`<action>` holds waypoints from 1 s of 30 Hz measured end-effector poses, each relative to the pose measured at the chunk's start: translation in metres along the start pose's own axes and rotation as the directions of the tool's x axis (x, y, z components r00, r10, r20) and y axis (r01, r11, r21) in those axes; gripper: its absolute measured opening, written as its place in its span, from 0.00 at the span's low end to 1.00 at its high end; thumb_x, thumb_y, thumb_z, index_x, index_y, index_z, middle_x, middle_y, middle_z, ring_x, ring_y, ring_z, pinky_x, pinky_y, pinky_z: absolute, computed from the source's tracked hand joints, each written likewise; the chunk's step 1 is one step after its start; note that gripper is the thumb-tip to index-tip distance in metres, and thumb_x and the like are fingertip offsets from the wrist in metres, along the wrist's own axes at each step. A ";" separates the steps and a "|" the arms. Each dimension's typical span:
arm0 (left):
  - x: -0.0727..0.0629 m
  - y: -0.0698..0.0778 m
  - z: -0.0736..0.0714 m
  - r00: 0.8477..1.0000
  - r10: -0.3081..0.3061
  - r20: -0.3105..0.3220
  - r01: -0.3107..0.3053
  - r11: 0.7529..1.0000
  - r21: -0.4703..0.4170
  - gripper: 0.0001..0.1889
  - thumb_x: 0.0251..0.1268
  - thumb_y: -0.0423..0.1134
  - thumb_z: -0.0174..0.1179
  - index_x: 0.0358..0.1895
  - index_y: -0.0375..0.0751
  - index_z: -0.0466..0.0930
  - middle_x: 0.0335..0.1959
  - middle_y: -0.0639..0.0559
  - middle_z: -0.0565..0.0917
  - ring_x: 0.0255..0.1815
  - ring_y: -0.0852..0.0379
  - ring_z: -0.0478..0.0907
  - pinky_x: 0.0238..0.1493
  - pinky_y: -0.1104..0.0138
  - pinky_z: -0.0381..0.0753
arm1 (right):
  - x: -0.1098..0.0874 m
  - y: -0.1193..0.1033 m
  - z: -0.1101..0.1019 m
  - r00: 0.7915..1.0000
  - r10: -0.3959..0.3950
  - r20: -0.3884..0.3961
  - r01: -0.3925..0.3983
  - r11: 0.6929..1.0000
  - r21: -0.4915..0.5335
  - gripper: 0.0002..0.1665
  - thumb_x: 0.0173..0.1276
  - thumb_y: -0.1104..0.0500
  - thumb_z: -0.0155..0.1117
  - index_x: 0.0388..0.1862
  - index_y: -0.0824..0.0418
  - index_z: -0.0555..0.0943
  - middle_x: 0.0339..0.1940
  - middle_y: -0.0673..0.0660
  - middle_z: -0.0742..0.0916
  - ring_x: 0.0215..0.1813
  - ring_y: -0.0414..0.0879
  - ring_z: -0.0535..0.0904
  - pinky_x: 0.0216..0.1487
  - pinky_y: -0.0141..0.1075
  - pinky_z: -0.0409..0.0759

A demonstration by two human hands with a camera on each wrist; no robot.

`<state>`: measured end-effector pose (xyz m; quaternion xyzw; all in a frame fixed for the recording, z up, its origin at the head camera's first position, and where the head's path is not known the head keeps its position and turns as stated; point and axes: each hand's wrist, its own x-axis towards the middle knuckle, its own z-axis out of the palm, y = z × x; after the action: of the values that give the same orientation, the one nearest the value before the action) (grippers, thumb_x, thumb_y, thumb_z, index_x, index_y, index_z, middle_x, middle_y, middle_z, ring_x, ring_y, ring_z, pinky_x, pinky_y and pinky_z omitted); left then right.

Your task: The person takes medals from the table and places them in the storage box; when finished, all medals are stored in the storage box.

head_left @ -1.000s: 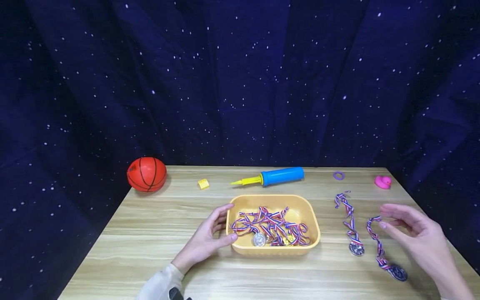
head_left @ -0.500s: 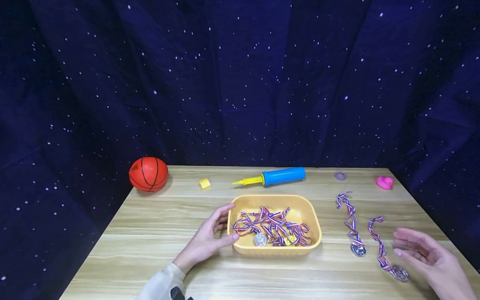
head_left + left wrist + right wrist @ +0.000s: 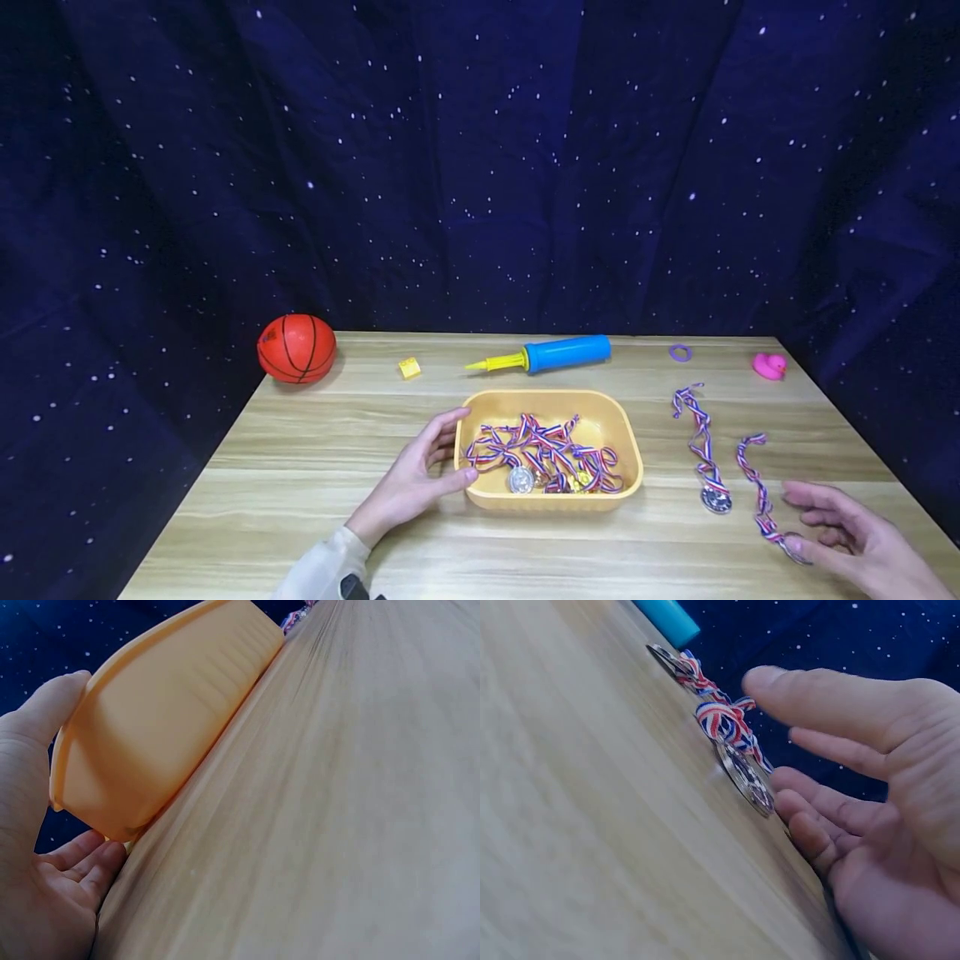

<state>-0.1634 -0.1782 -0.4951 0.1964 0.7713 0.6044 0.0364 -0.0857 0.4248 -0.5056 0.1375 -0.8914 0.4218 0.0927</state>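
Observation:
My left hand [image 3: 411, 479] holds the left end of a yellow-orange plastic basket [image 3: 555, 502], its thumb on the rim. Tangled striped ribbons fill the basket's bottom, with a silver medal [image 3: 521, 479] and gold pieces [image 3: 580, 480] among them. On the right, my right hand [image 3: 862, 529] hovers by a silver medal [image 3: 744, 778] with a twisted red, white and blue ribbon [image 3: 762, 498]. Its thumb overlaps that medal in the head view; the right wrist view shows thumb and fingers apart, nothing between them. Another silver medal [image 3: 716, 499] lies just left of it, its ribbon stretched away from me.
Along the back of the wooden table [image 3: 315, 475] stand a small red basketball [image 3: 297, 348], a yellow block [image 3: 409, 367], a blue and yellow hand pump [image 3: 567, 353], a purple ring [image 3: 680, 352] and a pink rubber duck [image 3: 768, 366]. A starry dark curtain [image 3: 480, 167] hangs behind.
My right hand has moved away from the ribbon's far end, first rightward, then nearer to me, down to the medal. The left hand and basket stay in place.

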 end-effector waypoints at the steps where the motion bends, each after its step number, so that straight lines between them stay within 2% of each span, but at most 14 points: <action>1: 0.000 0.000 0.000 1.000 -0.002 0.000 0.002 1.000 0.000 0.46 0.69 0.40 0.79 0.86 0.57 0.65 0.79 0.42 0.76 0.78 0.41 0.75 0.80 0.59 0.75 | 0.000 0.002 0.000 1.000 -0.008 0.017 0.008 1.000 -0.011 0.34 0.68 0.75 0.77 0.71 0.65 0.79 0.60 0.29 0.85 0.53 0.28 0.80 0.45 0.22 0.79; 6: 0.000 0.003 0.000 1.000 -0.002 0.000 0.002 1.000 0.000 0.46 0.69 0.41 0.80 0.86 0.59 0.65 0.79 0.43 0.76 0.78 0.43 0.75 0.80 0.62 0.75 | -0.001 0.010 -0.001 0.997 -0.046 0.064 0.049 0.997 -0.051 0.36 0.64 0.74 0.79 0.71 0.62 0.81 0.59 0.29 0.82 0.53 0.27 0.76 0.43 0.22 0.77; 11: 0.000 0.003 0.001 1.000 0.003 0.005 -0.003 1.000 0.004 0.46 0.69 0.41 0.80 0.86 0.58 0.65 0.79 0.43 0.76 0.78 0.44 0.75 0.79 0.63 0.75 | -0.003 0.014 -0.002 0.997 -0.042 0.069 0.048 0.996 -0.080 0.31 0.63 0.74 0.81 0.64 0.60 0.87 0.59 0.26 0.78 0.53 0.23 0.76 0.44 0.20 0.78; 18: 0.000 0.001 0.001 1.000 -0.010 0.001 0.010 1.000 0.008 0.46 0.69 0.41 0.80 0.86 0.60 0.65 0.79 0.44 0.76 0.78 0.45 0.75 0.80 0.62 0.75 | -0.003 0.014 0.001 0.995 -0.099 0.020 0.100 0.993 -0.067 0.27 0.60 0.77 0.81 0.55 0.56 0.91 0.54 0.32 0.81 0.50 0.26 0.77 0.46 0.16 0.76; 21: 0.000 0.001 0.001 1.000 0.006 0.001 -0.006 1.000 0.008 0.46 0.69 0.40 0.79 0.86 0.57 0.65 0.78 0.41 0.77 0.78 0.42 0.75 0.80 0.60 0.75 | -0.002 0.010 0.002 0.995 -0.098 -0.002 0.098 0.993 -0.066 0.27 0.59 0.77 0.81 0.53 0.54 0.92 0.47 0.36 0.83 0.45 0.29 0.77 0.39 0.20 0.74; 23: 0.000 0.001 0.001 1.000 0.022 0.002 -0.022 1.000 0.008 0.46 0.70 0.39 0.79 0.87 0.54 0.64 0.78 0.40 0.77 0.77 0.40 0.75 0.80 0.60 0.76 | -0.002 0.008 0.003 0.997 -0.071 -0.012 0.070 0.995 -0.070 0.24 0.59 0.76 0.82 0.50 0.54 0.92 0.41 0.38 0.82 0.39 0.33 0.75 0.33 0.27 0.71; 26: 0.000 0.001 0.001 0.999 0.035 0.006 -0.035 0.999 0.008 0.45 0.71 0.38 0.78 0.87 0.52 0.64 0.78 0.38 0.77 0.77 0.38 0.75 0.79 0.60 0.76 | -0.002 0.004 0.002 0.999 0.037 -0.009 -0.037 0.998 -0.058 0.19 0.62 0.74 0.81 0.48 0.57 0.90 0.34 0.41 0.79 0.33 0.37 0.73 0.29 0.35 0.67; 28: 0.000 0.002 0.001 0.999 0.038 0.008 -0.038 0.999 0.007 0.45 0.71 0.39 0.78 0.87 0.52 0.64 0.78 0.38 0.77 0.77 0.38 0.75 0.79 0.61 0.76 | -0.002 0.002 0.002 0.994 0.109 -0.001 -0.109 0.993 -0.048 0.16 0.64 0.73 0.81 0.47 0.59 0.88 0.33 0.41 0.78 0.33 0.36 0.72 0.29 0.35 0.68; 30: -0.001 0.002 0.000 0.999 0.036 0.008 -0.036 0.999 0.006 0.45 0.71 0.39 0.78 0.87 0.53 0.64 0.78 0.38 0.77 0.77 0.39 0.75 0.79 0.61 0.76 | -0.002 0.001 0.001 0.990 0.139 -0.001 -0.139 0.990 -0.034 0.16 0.66 0.73 0.80 0.47 0.61 0.85 0.32 0.41 0.77 0.33 0.36 0.72 0.30 0.35 0.69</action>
<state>-0.1622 -0.1776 -0.4936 0.2127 0.7692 0.6020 0.0279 -0.0843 0.4251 -0.5080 0.0737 -0.9059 0.4121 0.0645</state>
